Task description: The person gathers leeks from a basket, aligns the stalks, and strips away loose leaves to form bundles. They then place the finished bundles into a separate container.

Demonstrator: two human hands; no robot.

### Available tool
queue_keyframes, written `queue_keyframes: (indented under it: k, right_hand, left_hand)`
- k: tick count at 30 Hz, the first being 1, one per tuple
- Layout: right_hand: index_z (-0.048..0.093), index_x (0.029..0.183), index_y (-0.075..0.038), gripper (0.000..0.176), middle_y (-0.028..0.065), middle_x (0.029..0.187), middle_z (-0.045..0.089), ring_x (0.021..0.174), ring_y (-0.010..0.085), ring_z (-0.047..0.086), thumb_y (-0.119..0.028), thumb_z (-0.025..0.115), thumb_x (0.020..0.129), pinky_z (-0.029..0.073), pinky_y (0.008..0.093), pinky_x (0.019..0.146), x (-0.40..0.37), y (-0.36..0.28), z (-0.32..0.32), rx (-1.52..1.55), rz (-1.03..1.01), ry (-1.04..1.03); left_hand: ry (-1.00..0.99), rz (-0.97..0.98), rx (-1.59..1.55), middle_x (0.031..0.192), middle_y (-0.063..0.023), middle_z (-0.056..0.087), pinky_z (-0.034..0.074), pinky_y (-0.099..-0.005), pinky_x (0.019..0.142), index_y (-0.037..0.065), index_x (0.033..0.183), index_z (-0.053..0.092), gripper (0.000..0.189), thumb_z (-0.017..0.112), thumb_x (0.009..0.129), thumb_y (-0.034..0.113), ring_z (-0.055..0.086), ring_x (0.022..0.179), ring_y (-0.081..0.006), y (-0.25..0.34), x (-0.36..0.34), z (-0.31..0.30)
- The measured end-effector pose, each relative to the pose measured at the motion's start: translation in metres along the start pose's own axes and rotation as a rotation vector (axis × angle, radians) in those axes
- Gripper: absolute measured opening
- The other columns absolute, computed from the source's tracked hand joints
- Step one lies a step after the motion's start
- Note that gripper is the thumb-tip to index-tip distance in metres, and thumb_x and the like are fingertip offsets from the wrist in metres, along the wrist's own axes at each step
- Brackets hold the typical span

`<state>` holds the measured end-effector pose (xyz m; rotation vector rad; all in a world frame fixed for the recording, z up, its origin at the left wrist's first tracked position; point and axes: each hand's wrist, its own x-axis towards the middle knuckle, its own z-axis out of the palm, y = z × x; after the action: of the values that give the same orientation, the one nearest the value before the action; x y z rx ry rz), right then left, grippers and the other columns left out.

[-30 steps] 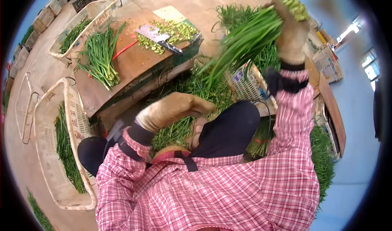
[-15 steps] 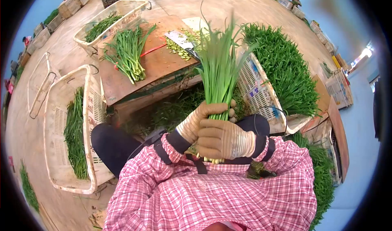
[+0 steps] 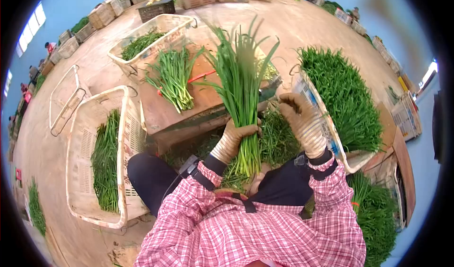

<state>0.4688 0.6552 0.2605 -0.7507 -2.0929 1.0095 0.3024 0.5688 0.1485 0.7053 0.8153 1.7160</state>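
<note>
One chive bunch [image 3: 241,87] in left hand [image 3: 234,139]; right hand [image 3: 302,123] empty.

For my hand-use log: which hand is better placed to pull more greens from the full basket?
Probably the right hand: it is free and beside the full basket. The left hand is shut around the upright bunch of greens.

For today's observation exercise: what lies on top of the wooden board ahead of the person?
A loose bunch of greens and a red strip lie on the wooden board. The upright bunch in the left hand covers its right part; anything there is hidden.
</note>
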Motion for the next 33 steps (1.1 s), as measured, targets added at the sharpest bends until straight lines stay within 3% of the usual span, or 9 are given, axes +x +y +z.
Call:
queue_keyframes:
  k: [3, 5, 9, 13, 21, 24, 28, 31, 33]
  right_hand:
    - [0.054, 0.125, 0.003, 0.059, 0.0207, 0.106, 0.065, 0.1, 0.0312, 0.063, -0.032, 0.074, 0.082, 0.049, 0.0362, 0.087, -0.01, -0.004, 0.019, -0.163, -0.06, -0.241]
    - [0.028, 0.142, 0.009, 0.111, 0.0296, 0.133, 0.049, 0.125, 0.0388, 0.05, -0.047, 0.084, 0.063, 0.043, 0.0401, 0.101, -0.023, 0.018, 0.047, -0.398, 0.121, -0.442]
    - [0.025, 0.142, 0.007, 0.1, 0.0242, 0.127, 0.054, 0.12, 0.0376, 0.053, -0.023, 0.082, 0.066, 0.044, 0.0433, 0.098, -0.037, 0.042, 0.095, -0.785, 0.041, -0.124]
    - [0.033, 0.14, -0.002, 0.077, 0.0206, 0.118, 0.061, 0.107, 0.0367, 0.061, -0.006, 0.071, 0.073, 0.05, 0.044, 0.089, -0.023, 0.06, 0.098, -0.734, 0.289, -0.09]
    - [0.044, 0.125, -0.002, 0.061, 0.0277, 0.105, 0.061, 0.101, 0.043, 0.059, -0.013, 0.073, 0.073, 0.049, 0.0473, 0.086, 0.007, 0.03, 0.077, -0.478, -0.073, -0.099]
    - [0.039, 0.138, -0.003, 0.074, 0.029, 0.116, 0.059, 0.107, 0.0436, 0.057, -0.016, 0.073, 0.073, 0.047, 0.0454, 0.092, 0.007, 0.043, 0.056, -0.333, -0.163, -0.262]
    - [0.056, 0.124, -0.001, 0.052, 0.0228, 0.118, 0.062, 0.107, 0.0359, 0.06, -0.013, 0.071, 0.076, 0.048, 0.0418, 0.092, 0.014, 0.064, 0.025, -0.816, 0.205, -0.488]
    - [0.056, 0.123, -0.002, 0.056, 0.0221, 0.111, 0.063, 0.104, 0.0368, 0.06, -0.025, 0.075, 0.075, 0.046, 0.0449, 0.092, 0.016, 0.049, 0.033, -0.411, -0.161, 0.05]
    - [0.049, 0.131, -0.003, 0.071, 0.0197, 0.12, 0.058, 0.115, 0.0371, 0.053, -0.031, 0.078, 0.072, 0.04, 0.0491, 0.098, 0.019, 0.016, 0.054, -0.474, -0.269, 0.031]
  left_hand:
    - [0.08, 0.05, 0.066, 0.091, -0.0053, 0.064, 0.053, -0.0318, 0.074, 0.001, 0.106, 0.061, 0.034, 0.073, 0.076, 0.01, 0.062, 0.079, -0.0161, 0.009, 0.005, 0.01]
    - [0.218, 0.17, 0.112, 0.09, -0.004, 0.064, 0.051, -0.0298, 0.072, 0.001, 0.105, 0.061, 0.033, 0.074, 0.075, 0.008, 0.061, 0.079, -0.0138, 0.006, 0.015, 0.014]
    - [0.511, 0.288, 0.113, 0.088, -0.004, 0.064, 0.05, -0.0305, 0.069, 0.001, 0.098, 0.06, 0.031, 0.075, 0.071, 0.003, 0.059, 0.075, -0.015, -0.014, 0.04, 0.024]
    - [0.573, 0.222, -0.002, 0.086, -0.005, 0.065, 0.051, -0.031, 0.068, 0.0, 0.097, 0.061, 0.031, 0.075, 0.069, 0.001, 0.06, 0.074, -0.0162, -0.001, 0.038, 0.036]
    - [-0.047, -0.066, -0.403, 0.088, -0.0082, 0.067, 0.052, -0.0282, 0.073, -0.001, 0.101, 0.064, 0.027, 0.072, 0.076, 0.002, 0.063, 0.081, -0.019, 0.037, 0.065, 0.0]
    - [0.324, 0.152, -0.102, 0.087, -0.0107, 0.065, 0.054, -0.0343, 0.068, -0.005, 0.101, 0.06, 0.032, 0.074, 0.072, 0.001, 0.063, 0.075, -0.0231, 0.064, 0.061, 0.003]
    - [0.813, 0.4, -0.003, 0.075, -0.012, 0.065, 0.055, -0.0381, 0.048, -0.004, 0.089, 0.059, 0.022, 0.072, 0.072, -0.001, 0.064, 0.057, -0.0261, 0.074, 0.083, -0.026]
    - [0.837, 0.312, -0.028, 0.088, -0.0134, 0.063, 0.053, -0.0367, 0.063, -0.008, 0.1, 0.055, 0.045, 0.078, 0.063, 0.001, 0.061, 0.07, -0.0252, 0.074, 0.082, -0.025]
    - [0.702, 0.331, -0.112, 0.091, -0.0123, 0.063, 0.054, -0.0354, 0.065, -0.007, 0.103, 0.055, 0.046, 0.076, 0.062, -0.003, 0.061, 0.07, -0.0241, 0.051, 0.103, -0.059]
